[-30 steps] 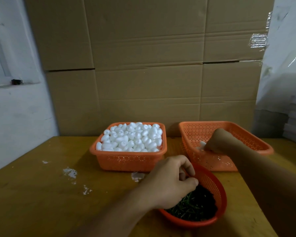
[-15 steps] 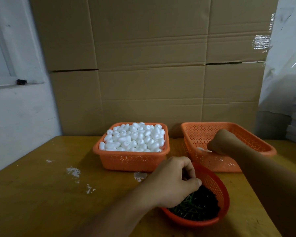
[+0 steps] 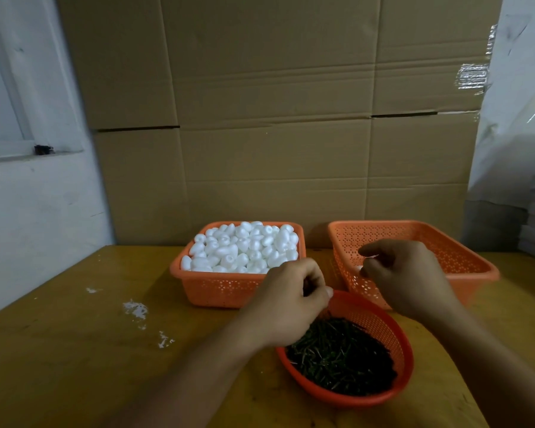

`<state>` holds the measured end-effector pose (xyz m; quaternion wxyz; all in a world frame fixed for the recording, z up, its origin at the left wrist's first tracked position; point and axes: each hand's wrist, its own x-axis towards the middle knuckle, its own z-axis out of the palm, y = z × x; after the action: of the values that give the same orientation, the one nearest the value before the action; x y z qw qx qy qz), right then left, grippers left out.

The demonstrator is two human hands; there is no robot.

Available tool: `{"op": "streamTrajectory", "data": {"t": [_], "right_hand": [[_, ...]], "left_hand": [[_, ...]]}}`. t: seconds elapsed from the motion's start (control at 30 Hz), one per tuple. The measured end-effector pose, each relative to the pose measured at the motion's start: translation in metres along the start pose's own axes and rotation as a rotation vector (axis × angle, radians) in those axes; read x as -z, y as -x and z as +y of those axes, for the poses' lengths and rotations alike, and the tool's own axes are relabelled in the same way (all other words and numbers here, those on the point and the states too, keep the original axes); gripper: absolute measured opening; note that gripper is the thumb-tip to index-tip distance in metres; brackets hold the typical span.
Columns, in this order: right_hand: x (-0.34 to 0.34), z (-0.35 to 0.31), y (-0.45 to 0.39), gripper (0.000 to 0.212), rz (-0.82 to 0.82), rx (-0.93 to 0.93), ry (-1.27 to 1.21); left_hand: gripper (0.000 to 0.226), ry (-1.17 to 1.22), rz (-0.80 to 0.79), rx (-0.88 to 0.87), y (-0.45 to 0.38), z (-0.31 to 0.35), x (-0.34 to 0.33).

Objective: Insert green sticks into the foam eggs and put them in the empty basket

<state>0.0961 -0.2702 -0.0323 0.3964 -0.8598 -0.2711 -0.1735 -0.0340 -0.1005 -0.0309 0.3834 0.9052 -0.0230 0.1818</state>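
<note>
White foam eggs point(image 3: 243, 250) heaped an orange square basket point(image 3: 217, 288) on the left; dark green sticks point(image 3: 340, 356) filled a round orange bowl point(image 3: 396, 344) nearest; the perforated orange basket point(image 3: 464, 257) on the right sat tilted, one white egg point(image 3: 359, 268) inside

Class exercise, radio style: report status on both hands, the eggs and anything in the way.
Left hand curled over stick bowl, contents unseen. Right hand pinching something white at right basket. Foam eggs basket full. Nothing blocking.

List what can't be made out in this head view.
- Head view: whatever the left hand pinches, hidden by its curled fingers.
- Head view: the white piece at the right hand, mostly covered by its fingers.
- Head view: the empty basket floor, partly blocked by that hand.
- Head view: single green sticks, too dark and small.
</note>
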Motion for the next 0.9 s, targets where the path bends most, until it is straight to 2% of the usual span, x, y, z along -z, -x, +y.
{"op": "streamTrajectory", "data": {"t": [0.07,0.2,0.47,0.57,0.77,0.9], "right_hand": [[-0.001,-0.005,0.014,0.022,0.006,0.041,-0.045],[-0.004,-0.006,0.037,0.024,-0.008,0.1,-0.021],[-0.007,-0.01,0.047,0.024,0.016,0.183,0.012],[-0.009,-0.012,0.05,0.023,-0.005,0.194,0.015],[-0.014,-0.012,0.052,0.024,-0.014,0.217,0.052],[-0.015,-0.011,0.052,0.024,-0.025,0.223,0.066]], "left_hand": [[0.009,-0.008,0.02,0.009,-0.002,-0.006,0.002],[0.011,-0.106,0.09,0.035,-0.01,-0.019,0.014],[0.034,-0.687,0.134,0.135,-0.032,-0.069,0.072],[0.042,-0.797,0.073,0.186,-0.04,-0.083,0.098],[0.055,-0.834,-0.151,0.272,-0.056,-0.098,0.116],[0.053,-0.845,-0.193,0.285,-0.065,-0.099,0.114]]}}
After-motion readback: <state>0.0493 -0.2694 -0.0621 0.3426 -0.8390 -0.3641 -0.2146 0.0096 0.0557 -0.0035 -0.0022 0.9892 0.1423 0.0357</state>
